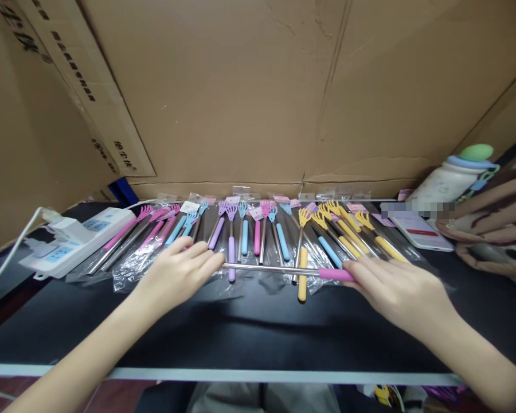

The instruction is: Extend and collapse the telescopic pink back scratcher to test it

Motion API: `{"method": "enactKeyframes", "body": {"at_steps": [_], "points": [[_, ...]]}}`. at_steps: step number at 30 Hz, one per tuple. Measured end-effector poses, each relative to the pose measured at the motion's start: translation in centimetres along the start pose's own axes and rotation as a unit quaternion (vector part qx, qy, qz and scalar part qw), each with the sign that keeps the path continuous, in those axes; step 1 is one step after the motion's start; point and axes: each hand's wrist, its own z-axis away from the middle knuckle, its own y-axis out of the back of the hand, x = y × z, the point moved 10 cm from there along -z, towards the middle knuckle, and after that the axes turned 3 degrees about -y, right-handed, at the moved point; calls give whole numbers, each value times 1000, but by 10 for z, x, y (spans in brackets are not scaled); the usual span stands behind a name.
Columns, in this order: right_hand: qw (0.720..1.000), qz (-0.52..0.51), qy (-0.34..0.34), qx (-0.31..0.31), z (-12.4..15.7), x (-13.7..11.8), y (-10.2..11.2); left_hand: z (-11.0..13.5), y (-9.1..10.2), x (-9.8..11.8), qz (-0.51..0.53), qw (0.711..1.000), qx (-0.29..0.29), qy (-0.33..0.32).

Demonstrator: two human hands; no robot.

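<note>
Both hands pinch an extended scratcher (279, 269) level above the bagged ones on the desk (258, 327), left hand (178, 275) at the steel tip, right hand (391, 287) at its pink handle; light, stiff, slick steel, probably best held by the handle.

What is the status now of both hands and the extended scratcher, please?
Left hand and right hand hold extended back scratcher at its ends, pink grip right. It lies across row of bagged scratchers. Nothing blocking.

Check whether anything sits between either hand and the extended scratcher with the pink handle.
Nothing visible does. The left hand already holds the steel end of the extended back scratcher, the right hand its pink handle; it lies across the bagged scratchers.
</note>
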Motion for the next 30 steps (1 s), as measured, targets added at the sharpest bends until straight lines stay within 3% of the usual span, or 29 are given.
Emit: {"method": "enactKeyframes", "body": {"at_steps": [12,16,24,30], "points": [[999,-26,19,6,-23,-52,5,-36,15,40,31,999,36,-20],[1000,-22,17,0,-25,-48,3,-38,11,34,63,998,30,-2],[1000,-7,-3,-4,-33,-12,-2,-35,8,1,63,997,37,21],[999,-28,3,-16,-43,-13,-14,-34,-7,4,33,999,40,-1]]}}
